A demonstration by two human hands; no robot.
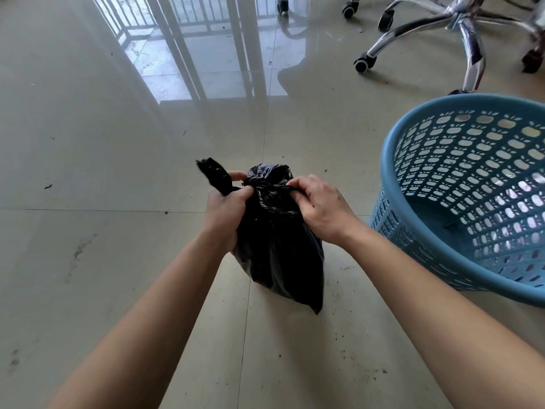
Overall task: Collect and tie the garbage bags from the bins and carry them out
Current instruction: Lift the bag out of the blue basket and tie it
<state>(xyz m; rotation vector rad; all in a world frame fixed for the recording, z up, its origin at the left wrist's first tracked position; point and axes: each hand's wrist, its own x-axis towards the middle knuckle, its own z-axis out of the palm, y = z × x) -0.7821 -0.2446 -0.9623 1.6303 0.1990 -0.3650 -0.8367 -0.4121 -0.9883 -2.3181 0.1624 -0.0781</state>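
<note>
- Bearing the bag's weight, the tiled floor [103,172] leaves both hands free for knotting.
- Just right of the bag stands the blue bin [396,206], with no liner showing inside, so I judge this bag came from it.
- Well beyond, the chrome chair base [454,16] sits clear of the work.
- Between the forearms, the black garbage bag [280,246] stands upright on the floor, its neck gathered on top.
- Clamped round one twisted end is the left hand [227,208]; the right hand [318,208] pinches the opposite strand, apparently to cinch a knot.
- Above the left fist, a loose tail [213,174] sticks up as spare plastic for tying.
</note>
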